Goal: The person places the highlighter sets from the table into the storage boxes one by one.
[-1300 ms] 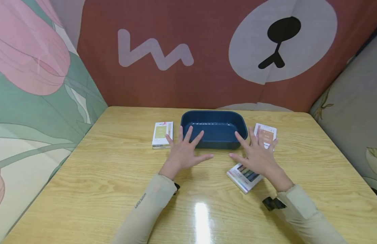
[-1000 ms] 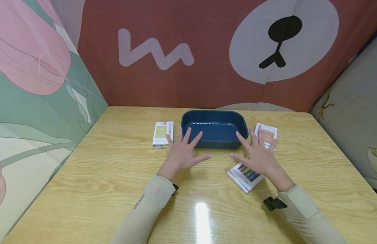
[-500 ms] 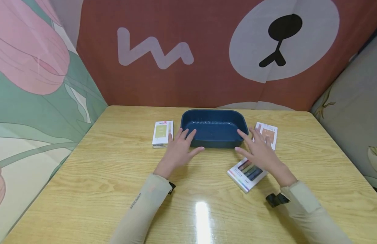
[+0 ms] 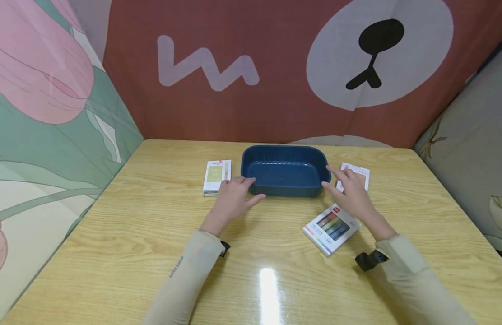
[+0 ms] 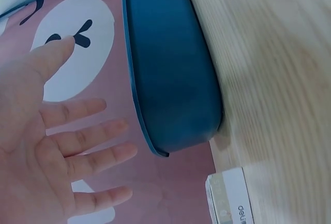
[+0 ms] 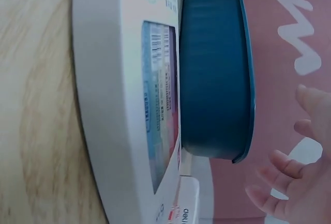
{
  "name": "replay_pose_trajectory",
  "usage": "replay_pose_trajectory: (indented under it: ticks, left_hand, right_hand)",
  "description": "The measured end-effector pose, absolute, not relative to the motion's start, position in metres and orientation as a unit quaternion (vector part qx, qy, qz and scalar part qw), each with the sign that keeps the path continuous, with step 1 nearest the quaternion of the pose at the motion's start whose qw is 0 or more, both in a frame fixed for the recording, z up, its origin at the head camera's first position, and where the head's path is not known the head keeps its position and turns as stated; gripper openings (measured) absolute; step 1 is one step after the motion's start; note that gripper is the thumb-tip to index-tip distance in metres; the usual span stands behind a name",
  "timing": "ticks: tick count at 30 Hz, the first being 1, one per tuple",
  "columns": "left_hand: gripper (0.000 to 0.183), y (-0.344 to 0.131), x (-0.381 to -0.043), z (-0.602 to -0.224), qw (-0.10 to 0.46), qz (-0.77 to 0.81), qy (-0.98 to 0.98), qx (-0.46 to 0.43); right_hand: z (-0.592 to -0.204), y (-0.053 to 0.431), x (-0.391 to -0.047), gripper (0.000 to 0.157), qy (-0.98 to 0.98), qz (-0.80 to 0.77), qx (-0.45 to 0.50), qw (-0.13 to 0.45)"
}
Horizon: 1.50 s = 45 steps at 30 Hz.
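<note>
A dark blue rectangular basin (image 4: 285,190) stands at the far middle of the table. My left hand (image 4: 230,202) hovers by its front left corner; in the left wrist view the spread fingers are apart from the wall. On the other side, my right hand (image 4: 354,198) is by the basin's right end, its fingers loosely bent and holding nothing. Left of the basin lies a white box with a yellow-green panel (image 4: 214,174). A white box with an orange panel (image 4: 362,174) is partly hidden behind my right hand. Nearer me lies a white box with a window onto coloured sticks (image 4: 331,229).
The wooden table (image 4: 153,216) reaches back to a reddish-brown cloth (image 4: 218,117) with a cartoon face. Patterned cloth walls stand on both sides. A black strap device (image 4: 370,260) sits on the right wrist.
Both hands have drawn in from a wide finger spread, the left shifting slightly left and the right slightly right. More of the windowed box shows. The boxes and basin stay in place.
</note>
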<state>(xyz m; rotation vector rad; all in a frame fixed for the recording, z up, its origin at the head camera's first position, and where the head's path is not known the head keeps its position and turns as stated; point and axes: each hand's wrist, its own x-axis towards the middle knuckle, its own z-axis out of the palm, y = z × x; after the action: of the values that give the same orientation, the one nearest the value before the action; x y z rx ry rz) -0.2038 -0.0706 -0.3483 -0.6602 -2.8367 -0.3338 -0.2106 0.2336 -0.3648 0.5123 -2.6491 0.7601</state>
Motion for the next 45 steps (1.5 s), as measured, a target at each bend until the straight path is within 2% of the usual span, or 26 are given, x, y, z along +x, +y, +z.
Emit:
replay_pose_trajectory:
  ticks: [11, 18, 24, 33, 45]
  left_hand:
    - [0.044, -0.08, -0.21, -0.348, 0.137, -0.129, -0.95, -0.251]
    - [0.04, -0.086, -0.212, -0.343, 0.124, -0.181, -0.946, -0.239]
    - [0.038, -0.096, -0.216, -0.341, 0.121, -0.202, -0.946, -0.222]
    - [0.034, -0.113, -0.227, -0.35, 0.142, -0.217, -0.943, -0.207]
    - [0.038, -0.131, -0.235, -0.353, 0.105, -0.227, -0.955, -0.159]
  right_hand:
    - [-0.366, 0.239, -0.223, 0.041, -0.915, 0.338, 0.163, 0.148]
    - [-0.364, 0.244, -0.229, 0.038, -0.908, 0.366, 0.162, 0.121]
    - [-0.368, 0.244, -0.232, 0.04, -0.903, 0.395, 0.15, 0.076]
    - [-0.374, 0.249, -0.238, 0.043, -0.846, 0.525, 0.096, 0.022]
    - [-0.379, 0.254, -0.25, 0.048, -0.806, 0.587, 0.07, -0.016]
